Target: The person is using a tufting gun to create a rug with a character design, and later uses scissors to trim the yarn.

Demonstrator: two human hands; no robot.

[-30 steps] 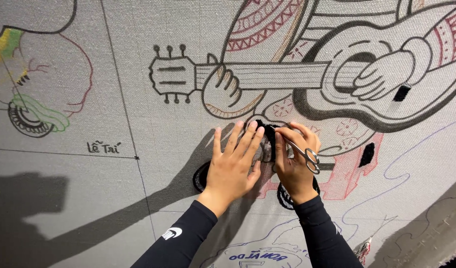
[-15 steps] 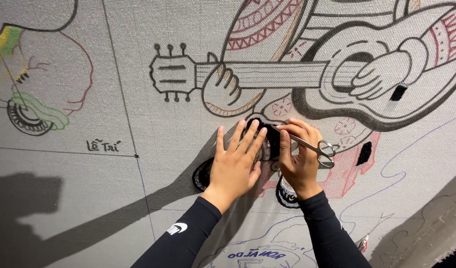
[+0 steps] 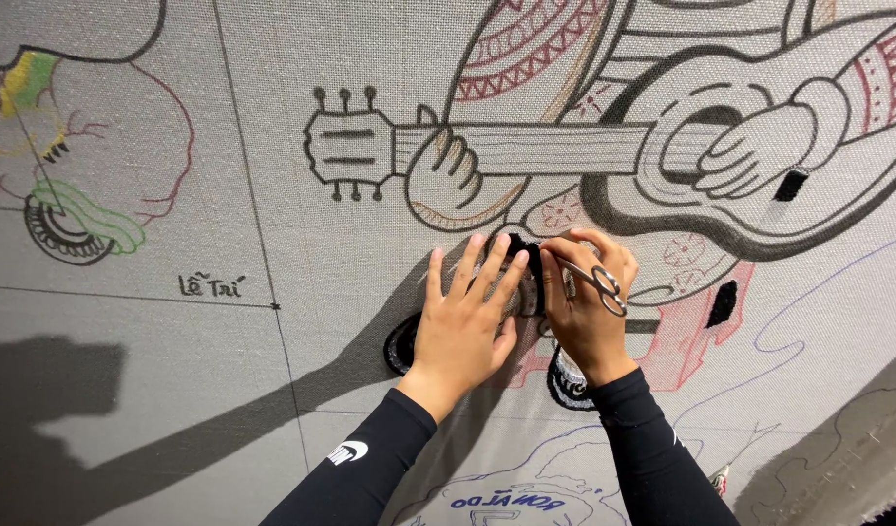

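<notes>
A large grey cloth [image 3: 272, 409] stretched upright fills the view, drawn with a black outline of a guitar [image 3: 526, 146] and a figure. My left hand [image 3: 464, 317] lies flat on the cloth with fingers spread, pressing beside a patch of black tufted yarn [image 3: 526, 268]. My right hand [image 3: 586, 297] holds small metal scissors [image 3: 604, 284], their loops over my fingers and the tips pointing at the black patch. Both arms wear black sleeves.
More black tufted patches sit at the lower left [image 3: 401, 343] and below my right wrist [image 3: 565, 382]. Small black blocks [image 3: 723, 304] mark a pink area on the right. A green and yellow coloured drawing [image 3: 73, 209] lies at the far left. Shadow covers the lower left.
My right hand has shifted slightly and the scissors have swung from its right side up against the fingers. The left hand stays pressed on the cloth.
</notes>
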